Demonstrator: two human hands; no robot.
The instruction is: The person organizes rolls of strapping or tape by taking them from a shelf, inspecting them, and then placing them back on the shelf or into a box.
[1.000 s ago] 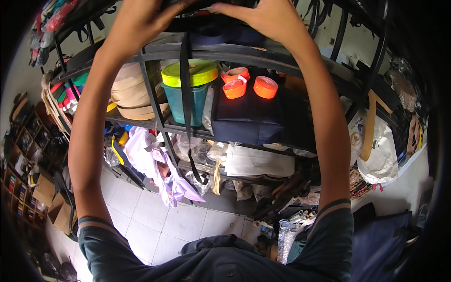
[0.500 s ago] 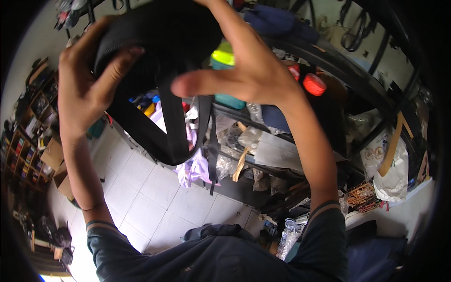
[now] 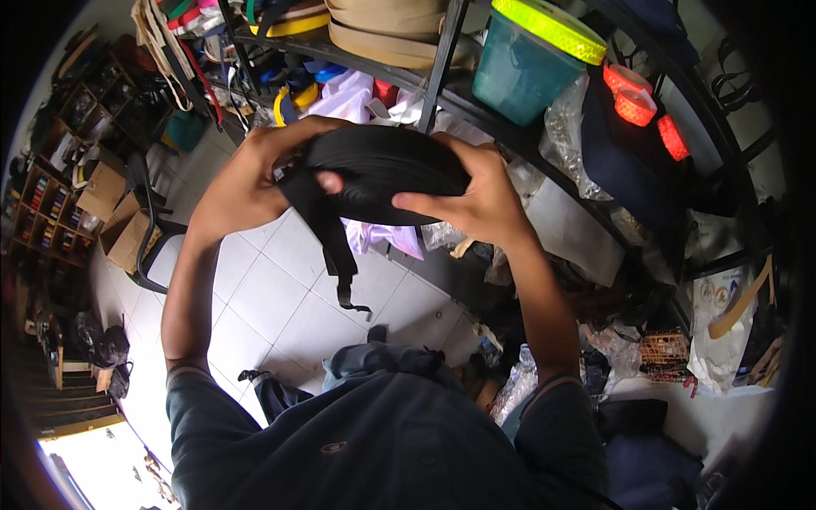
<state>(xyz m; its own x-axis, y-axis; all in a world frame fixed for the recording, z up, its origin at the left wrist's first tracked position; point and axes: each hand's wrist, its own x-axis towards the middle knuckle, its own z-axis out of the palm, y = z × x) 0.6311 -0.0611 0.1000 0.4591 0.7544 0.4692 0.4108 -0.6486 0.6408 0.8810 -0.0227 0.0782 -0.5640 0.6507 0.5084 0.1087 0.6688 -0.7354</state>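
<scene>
A thick roll of black webbing (image 3: 391,166) is held up in front of my chest, its wound edge facing me. My left hand (image 3: 255,178) grips its left side, with the thumb reaching into the middle of the coil. On the right side my right hand (image 3: 480,191) clasps the roll, thumb across the near face and the other fingers hidden behind. A loose strap end (image 3: 333,242) dangles from the roll's left part, with a thin frayed tip at the bottom.
A dark metal shelf (image 3: 438,64) holds tan webbing rolls (image 3: 382,34), a green tub (image 3: 527,72) with a yellow-green roll on it, and orange rolls (image 3: 633,106). Cardboard boxes (image 3: 106,191) and a black chair (image 3: 149,229) stand on the left. White tiles (image 3: 289,289) cover the floor.
The black roll and both hands have come down and nearer to my chest. Its long hanging loops are gathered in, leaving one short end dangling. My view has shifted, showing more shelf.
</scene>
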